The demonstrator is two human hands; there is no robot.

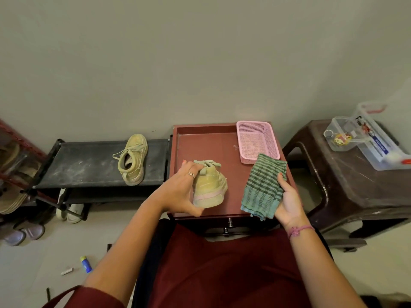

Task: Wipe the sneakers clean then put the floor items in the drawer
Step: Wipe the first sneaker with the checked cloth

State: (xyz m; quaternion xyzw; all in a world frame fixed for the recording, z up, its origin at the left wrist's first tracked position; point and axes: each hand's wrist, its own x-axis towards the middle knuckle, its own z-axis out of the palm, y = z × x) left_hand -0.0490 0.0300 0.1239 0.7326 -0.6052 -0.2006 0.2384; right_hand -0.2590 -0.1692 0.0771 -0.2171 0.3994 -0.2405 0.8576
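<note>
We are still on the wiping step: our left hand (182,192) holds one sneaker (210,187), our right hand (287,201) grips the green cloth (262,185), so next we should rub the shoe.

Green-striped cloth (263,185), pink basket (258,141)

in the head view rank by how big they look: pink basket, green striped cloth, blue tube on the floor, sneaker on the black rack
1. pink basket and green striped cloth: look alike, unsure
2. sneaker on the black rack
3. blue tube
</note>
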